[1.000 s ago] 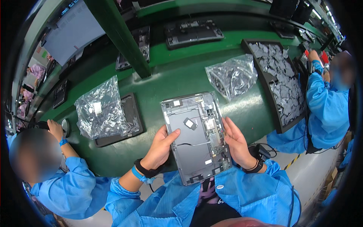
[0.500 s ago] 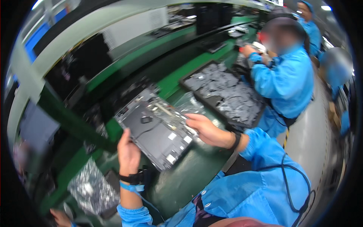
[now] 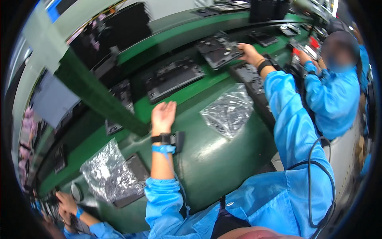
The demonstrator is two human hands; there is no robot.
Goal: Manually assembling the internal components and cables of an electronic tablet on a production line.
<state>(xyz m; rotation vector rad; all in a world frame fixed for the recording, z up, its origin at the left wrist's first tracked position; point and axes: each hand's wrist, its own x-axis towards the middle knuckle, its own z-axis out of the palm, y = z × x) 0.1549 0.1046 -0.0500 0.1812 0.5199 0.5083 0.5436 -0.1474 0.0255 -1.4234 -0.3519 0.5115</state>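
Observation:
My right hand [image 3: 251, 55], arm stretched far forward, grips the right edge of a dark laptop casing [image 3: 218, 49]. The casing is tilted over the green conveyor strip, with small parts and thin wires visible inside it. My left hand [image 3: 163, 115] has let its fingers lie stretched out, palm up, and holds nothing. Just beyond those fingertips a second dark laptop casing [image 3: 174, 80] lies on the strip. Between my arms, a clear plastic bag [image 3: 229, 110] with dark contents rests on the green bench [image 3: 207, 159].
A black tray [image 3: 260, 99] of dark pieces stands beside my right arm. At left, a shiny bag [image 3: 109, 175] lies over a dark flat panel [image 3: 137, 171]. A green post [image 3: 103, 95] rises left of my hand. Co-workers in blue [image 3: 334, 99] sit at right and lower left.
My right hand has carried the laptop casing forward and right, onto or over the strip. My left hand has let go of it. The tray now appears farther right, as the view has shifted.

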